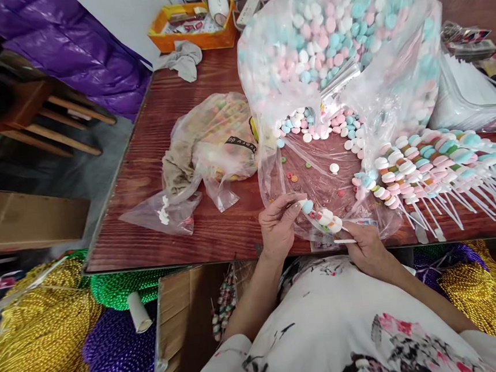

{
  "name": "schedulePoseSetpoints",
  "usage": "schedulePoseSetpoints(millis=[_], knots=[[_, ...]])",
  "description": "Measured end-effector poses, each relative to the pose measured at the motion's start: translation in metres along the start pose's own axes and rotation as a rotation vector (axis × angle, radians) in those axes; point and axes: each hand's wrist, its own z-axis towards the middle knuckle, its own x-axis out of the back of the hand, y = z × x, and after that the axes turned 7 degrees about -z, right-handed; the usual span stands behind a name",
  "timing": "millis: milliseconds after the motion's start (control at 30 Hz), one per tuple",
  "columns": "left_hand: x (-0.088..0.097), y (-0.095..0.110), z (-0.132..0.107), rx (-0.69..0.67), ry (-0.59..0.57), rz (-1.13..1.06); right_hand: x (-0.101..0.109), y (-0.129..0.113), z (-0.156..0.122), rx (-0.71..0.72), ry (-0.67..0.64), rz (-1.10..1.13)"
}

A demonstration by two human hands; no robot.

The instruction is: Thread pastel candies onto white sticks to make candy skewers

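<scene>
My right hand (367, 246) is closed around the white stick of a skewer (327, 219) threaded with white, red and green pieces. The skewer points up and left, over the table's front edge. At its far end my left hand (278, 223) is closed, thumb and fingertips pinching by a light blue disc (306, 207). Whether that disc is on the stick I cannot tell. Just beyond both hands, pastel discs (306, 124) and a few small colored rings (294, 178) lie on clear plastic. To the right rests a pile of finished-looking skewers (441, 160) with white sticks pointing toward me.
A large clear bag (263, 63) of pastel discs fills the back of the wooden table (140, 201). Left of it sits a smaller bag (220, 124) of colored pieces. An orange tray (194, 40) and grey cloth (182, 60) stand behind. Below hang gold bead strands (48, 336).
</scene>
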Motion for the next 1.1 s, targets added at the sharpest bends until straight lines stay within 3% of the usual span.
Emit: schedulePoseSetpoints(millis=[167, 433, 567, 700, 867, 967, 1100], knots=[[0.009, -0.012, -0.002, -0.153, -0.115, 0.195, 0.003, -0.001, 0.001, -0.013, -0.035, -0.026], [0.013, -0.021, -0.004, -0.218, -0.163, 0.332, -0.003, -0.002, -0.001, 0.031, 0.058, 0.035], [0.014, -0.021, -0.005, -0.382, -0.25, 0.455, -0.002, -0.003, 0.001, 0.012, 0.057, 0.017], [0.016, -0.021, -0.001, -0.604, -0.264, 0.525, -0.002, -0.006, 0.003, 0.0, 0.036, 0.053], [0.015, -0.016, 0.001, -0.707, -0.302, 0.627, -0.008, -0.007, 0.003, 0.019, 0.03, 0.096], [0.016, -0.018, -0.001, -0.687, -0.305, 0.665, -0.014, -0.007, 0.002, 0.01, 0.051, 0.152], [0.018, -0.025, -0.003, -0.428, -0.176, 0.487, -0.019, -0.005, 0.006, -0.028, 0.043, 0.222]])
